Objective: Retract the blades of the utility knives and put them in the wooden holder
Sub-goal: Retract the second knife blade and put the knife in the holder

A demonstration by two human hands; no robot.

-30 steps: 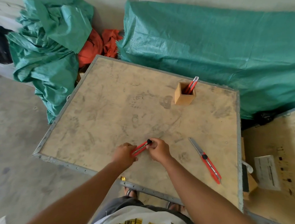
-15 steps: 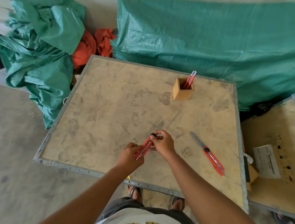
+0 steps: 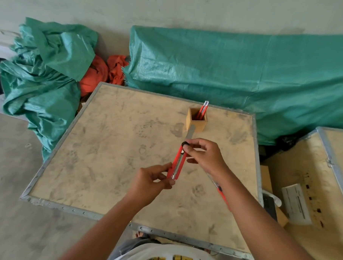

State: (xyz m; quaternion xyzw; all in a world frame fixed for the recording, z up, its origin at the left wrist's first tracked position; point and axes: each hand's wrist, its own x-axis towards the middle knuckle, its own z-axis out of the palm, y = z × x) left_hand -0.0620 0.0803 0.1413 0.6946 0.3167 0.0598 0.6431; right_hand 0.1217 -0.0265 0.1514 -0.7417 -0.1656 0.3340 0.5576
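The left hand [image 3: 149, 182] pinches the lower end of a red utility knife [image 3: 178, 163], held above the bench [image 3: 108, 152]. Up and to its right, the right hand [image 3: 205, 156] pinches the knife's black slider, the grey blade jutting out beyond its fingers. Just past that blade stands the wooden holder [image 3: 196, 120] with knives inside. Under the right wrist lies a second knife [image 3: 221, 192], partly hidden.

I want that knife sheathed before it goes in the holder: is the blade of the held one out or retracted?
Out. A grey blade sticks out past the black slider, which the right hand pinches.
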